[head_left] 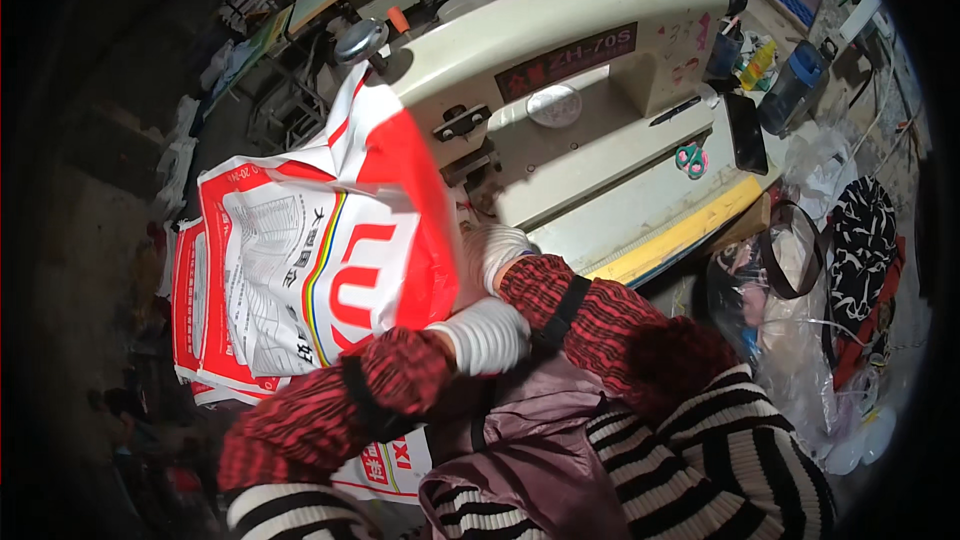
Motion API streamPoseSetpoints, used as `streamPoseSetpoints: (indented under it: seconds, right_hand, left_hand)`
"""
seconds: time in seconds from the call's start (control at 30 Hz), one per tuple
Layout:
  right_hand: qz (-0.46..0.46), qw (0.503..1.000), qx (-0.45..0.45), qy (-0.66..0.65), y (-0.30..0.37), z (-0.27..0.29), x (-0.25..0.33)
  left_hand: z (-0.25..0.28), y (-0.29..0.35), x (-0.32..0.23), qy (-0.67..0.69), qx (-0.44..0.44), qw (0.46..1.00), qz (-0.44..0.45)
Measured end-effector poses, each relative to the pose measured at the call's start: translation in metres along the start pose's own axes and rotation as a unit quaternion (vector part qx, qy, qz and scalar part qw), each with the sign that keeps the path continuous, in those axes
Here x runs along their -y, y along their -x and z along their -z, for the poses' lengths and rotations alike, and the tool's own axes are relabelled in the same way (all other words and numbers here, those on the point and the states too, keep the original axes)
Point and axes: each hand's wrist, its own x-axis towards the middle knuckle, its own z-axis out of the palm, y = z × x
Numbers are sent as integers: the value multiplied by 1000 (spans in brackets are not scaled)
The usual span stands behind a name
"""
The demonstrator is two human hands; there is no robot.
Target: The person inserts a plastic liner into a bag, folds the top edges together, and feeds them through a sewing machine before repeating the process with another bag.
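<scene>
A large white and red printed sack (390, 250) stands up at the head end of a cream industrial sewing machine (560, 25), with its top corner reaching up beside the needle area. My left hand (487, 337), in a white ribbed glove, is curled at the sack's near lower edge. Just beyond it, my right hand (496, 252), gloved the same way, grips the sack's right edge close to the machine bed. Both hands' fingertips are hidden. Another printed sack (410, 465) lies over my lap, partly covered by my left arm.
On the machine bed lie green-handled snips (691, 161), a black pen (676, 111) and a phone (745, 133). A blue-lidded bottle (795, 85) stands farther right. Plastic bags and a black-and-white patterned cloth (863, 260) hang at the right. Red-edged sacks (190, 305) are stacked at the left.
</scene>
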Motion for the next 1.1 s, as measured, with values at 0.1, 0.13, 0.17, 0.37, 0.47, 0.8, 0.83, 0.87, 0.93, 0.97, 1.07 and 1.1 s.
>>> streamPoseSetpoints:
  seconds: [0.1, 0.13, 0.17, 0.37, 0.47, 0.8, 0.83, 0.87, 0.93, 0.97, 1.07, 1.1]
  right_hand:
    - [-97, 809, 565, 132, -64, 165, 114]
    - [-114, 808, 564, 127, -49, 173, 101]
    - [-196, 867, 455, -60, -29, 180, 95]
    - [-253, 826, 224, -451, 33, 172, 92]
    - [-265, 762, 264, -529, 42, 173, 94]
    - [-314, 754, 288, -500, 23, 212, 119]
    - [-315, 722, 308, -534, 17, 211, 118]
    - [-318, 691, 322, -563, 12, 213, 115]
    - [-333, 700, 325, -542, 11, 202, 101]
    - [-366, 667, 278, -587, 8, 202, 99]
    - [-417, 612, 223, -634, -1, 190, 80]
    - [-410, 616, 229, -632, -3, 181, 73]
  left_hand:
    - [-53, -10, 4, 541, -172, 796, 209]
    - [-39, -12, -8, 524, -148, 778, 312]
    - [-33, -12, -10, 603, -241, 686, 330]
    - [9, -1, 48, 514, -645, 542, 163]
    - [-13, -11, 75, 40, -231, 897, 375]
    - [-14, 8, 27, 205, -284, 821, 452]
    - [-17, 6, 36, 220, -311, 832, 402]
    - [-17, 1, 42, 235, -337, 844, 345]
    - [-19, -8, 45, 321, -328, 823, 335]
    - [-24, -12, 47, 331, -355, 831, 273]
    - [-33, -15, 51, 363, -359, 829, 229]
    - [-32, -14, 50, 319, -354, 855, 205]
